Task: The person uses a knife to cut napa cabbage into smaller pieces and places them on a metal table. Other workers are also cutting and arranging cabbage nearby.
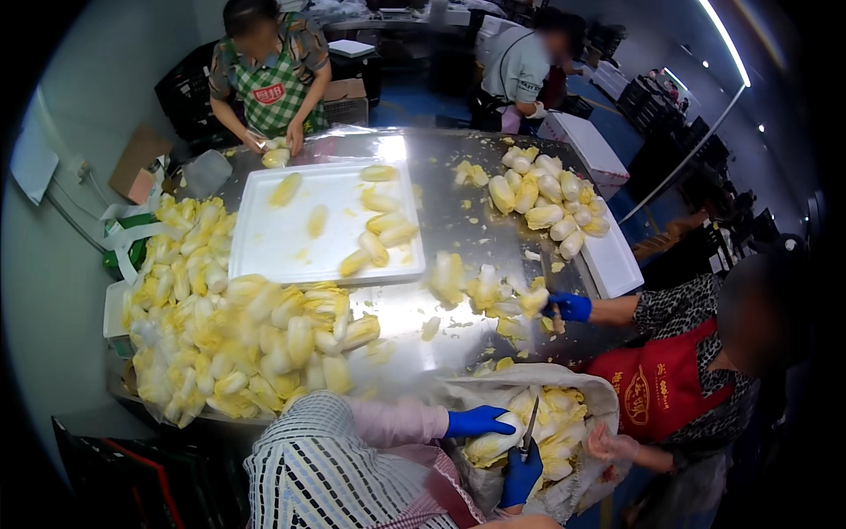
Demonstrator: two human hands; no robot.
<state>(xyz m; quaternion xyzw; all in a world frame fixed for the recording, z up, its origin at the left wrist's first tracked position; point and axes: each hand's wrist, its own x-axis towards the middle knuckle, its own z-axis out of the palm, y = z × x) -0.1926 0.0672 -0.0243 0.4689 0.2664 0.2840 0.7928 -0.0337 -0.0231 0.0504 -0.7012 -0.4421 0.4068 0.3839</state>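
My left hand (479,422), in a blue glove, grips a pale napa cabbage (490,442) over an open woven sack. In my right hand (520,475), also gloved in blue, is a knife (531,420) with its blade pointing up, close beside that cabbage. The white sack (598,390) holds several more yellow-leaved napa cabbages (558,433), and its mouth lies against the front of the metal table (396,330).
A large cabbage pile (218,357) covers the table's left side. Several cabbages lie on a white foam tray (277,231); another pile (548,192) is at far right. A red-aproned co-worker (634,383) reaches in from the right. Two people (271,86) stand beyond.
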